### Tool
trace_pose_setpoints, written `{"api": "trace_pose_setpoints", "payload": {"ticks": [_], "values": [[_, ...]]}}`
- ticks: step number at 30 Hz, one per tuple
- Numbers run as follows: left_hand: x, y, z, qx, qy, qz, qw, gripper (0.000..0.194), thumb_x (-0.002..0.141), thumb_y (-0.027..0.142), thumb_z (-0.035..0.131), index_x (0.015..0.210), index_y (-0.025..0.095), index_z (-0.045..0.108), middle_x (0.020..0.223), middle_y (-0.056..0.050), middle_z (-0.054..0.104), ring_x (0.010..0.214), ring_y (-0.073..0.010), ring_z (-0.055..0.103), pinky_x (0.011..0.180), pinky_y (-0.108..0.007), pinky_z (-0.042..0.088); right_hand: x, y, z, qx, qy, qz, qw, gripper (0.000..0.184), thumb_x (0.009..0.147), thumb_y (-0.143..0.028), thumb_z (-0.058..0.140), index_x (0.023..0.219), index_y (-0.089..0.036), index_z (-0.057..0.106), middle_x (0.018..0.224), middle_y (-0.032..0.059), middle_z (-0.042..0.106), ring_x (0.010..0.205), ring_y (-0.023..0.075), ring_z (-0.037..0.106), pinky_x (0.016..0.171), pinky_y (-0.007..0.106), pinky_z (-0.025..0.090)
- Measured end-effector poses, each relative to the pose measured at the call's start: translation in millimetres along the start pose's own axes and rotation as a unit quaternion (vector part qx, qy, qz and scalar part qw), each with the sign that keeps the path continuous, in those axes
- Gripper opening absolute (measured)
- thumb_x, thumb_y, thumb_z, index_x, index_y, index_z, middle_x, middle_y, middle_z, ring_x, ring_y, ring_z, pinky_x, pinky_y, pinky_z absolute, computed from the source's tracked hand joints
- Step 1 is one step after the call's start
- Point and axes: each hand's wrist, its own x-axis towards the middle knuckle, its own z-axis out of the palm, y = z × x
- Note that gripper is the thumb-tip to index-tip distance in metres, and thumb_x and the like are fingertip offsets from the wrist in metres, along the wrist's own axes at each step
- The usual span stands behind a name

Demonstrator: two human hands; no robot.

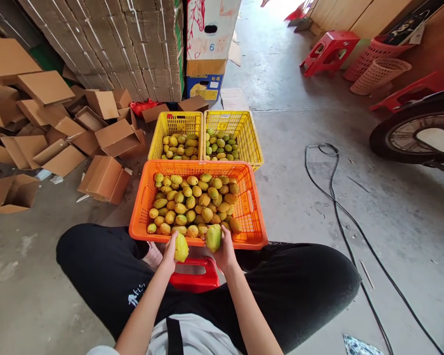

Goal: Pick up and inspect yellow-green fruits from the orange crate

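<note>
Head view: left fruit (181,247) yellow; right fruit (213,238) greener, lumpy.

Two held fruits (181,248), three crates (142,199), perhaps three stools (344,37).

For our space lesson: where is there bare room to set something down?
Mostly bare floor: between the right yellow crate and black cable; also outside the left knee, nearer than the cardboard boxes. Crowded: among those boxes and in the orange crate, where fruit lies packed.
</note>
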Motion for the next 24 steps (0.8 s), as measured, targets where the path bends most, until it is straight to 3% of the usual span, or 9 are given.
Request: {"api": "trace_pose_setpoints", "payload": {"ticks": [2,5,7,10,13,17,19,24], "values": [[-4.3,3.9,3.3,-0.019,0.013,0.005,1.000,0.023,0.093,0.036,0.070,0.104,0.017,0.064,0.075,-0.005,0.074,0.066,-0.0231,0.076,0.060,-0.031,0.064,1.8,1.1,0.3,0.010,-0.022,-0.008,1.000,0.035,0.076,-0.055,0.073,0.090,-0.023,0.073,0.086,0.0077,0.079,0.091,0.0315,0.077,0.070,0.041,0.063],[-6.4,12.6,9.4,-0.072,-0.026,0.008,0.997,0.017,0.094,0.031,0.061,0.102,0.016,0.066,0.081,-0.007,0.076,0.082,-0.0260,0.079,0.076,-0.037,0.066,5.3,4.1,3.1,0.010,-0.071,0.002,0.997,0.035,0.073,-0.051,0.076,0.095,-0.023,0.074,0.100,0.0106,0.081,0.110,0.0361,0.075,0.085,0.047,0.062],[-5.4,18.2,12.0,-0.093,-0.062,0.003,0.994,0.018,0.093,0.028,0.061,0.105,0.016,0.067,0.084,-0.008,0.077,0.090,-0.0267,0.079,0.085,-0.040,0.066,7.8,5.9,3.7,0.000,-0.077,0.007,0.997,0.037,0.072,-0.048,0.082,0.099,-0.023,0.073,0.100,0.0086,0.081,0.108,0.0326,0.075,0.085,0.043,0.062],[-2.2,23.4,11.9,-0.098,-0.122,-0.011,0.988,0.024,0.092,0.028,0.064,0.112,0.016,0.068,0.094,-0.010,0.079,0.099,-0.0276,0.078,0.093,-0.042,0.063,12.1,6.8,0.2,-0.009,-0.066,0.021,0.998,0.036,0.075,-0.045,0.086,0.101,-0.023,0.073,0.090,0.0040,0.079,0.084,0.0227,0.074,0.071,0.033,0.060],[1.3,23.6,9.1,-0.082,-0.158,-0.014,0.984,0.026,0.096,0.034,0.062,0.112,0.015,0.070,0.096,-0.013,0.078,0.099,-0.0284,0.078,0.092,-0.040,0.063,14.3,5.4,-4.9,-0.013,-0.091,0.043,0.995,0.032,0.078,-0.044,0.084,0.100,-0.022,0.073,0.085,0.0043,0.077,0.069,0.0173,0.067,0.062,0.030,0.057],[3.3,21.2,8.6,-0.071,-0.176,-0.019,0.982,0.033,0.098,0.047,0.059,0.109,0.018,0.070,0.089,-0.011,0.076,0.075,-0.0228,0.075,0.076,-0.036,0.064,13.1,4.1,-3.9,-0.034,-0.118,0.005,0.992,0.045,0.069,-0.031,0.092,0.108,-0.025,0.069,0.096,0.0036,0.077,0.075,0.0171,0.069,0.062,0.028,0.056],[2.7,21.1,10.7,-0.083,-0.167,-0.020,0.982,0.034,0.097,0.048,0.061,0.112,0.018,0.068,0.087,-0.010,0.075,0.071,-0.0208,0.073,0.077,-0.037,0.065,13.3,4.4,-1.0,-0.040,-0.111,-0.012,0.993,0.051,0.066,-0.029,0.095,0.108,-0.026,0.067,0.097,0.0015,0.077,0.077,0.0168,0.071,0.063,0.027,0.056],[3.2,22.1,13.2,-0.107,-0.139,-0.024,0.984,0.034,0.097,0.044,0.062,0.112,0.013,0.068,0.089,-0.012,0.076,0.079,-0.0248,0.076,0.087,-0.044,0.065,19.2,4.8,1.7,-0.019,-0.120,0.018,0.992,0.042,0.074,-0.050,0.084,0.103,-0.024,0.071,0.097,0.0057,0.080,0.092,0.0250,0.076,0.079,0.039,0.063]]}}
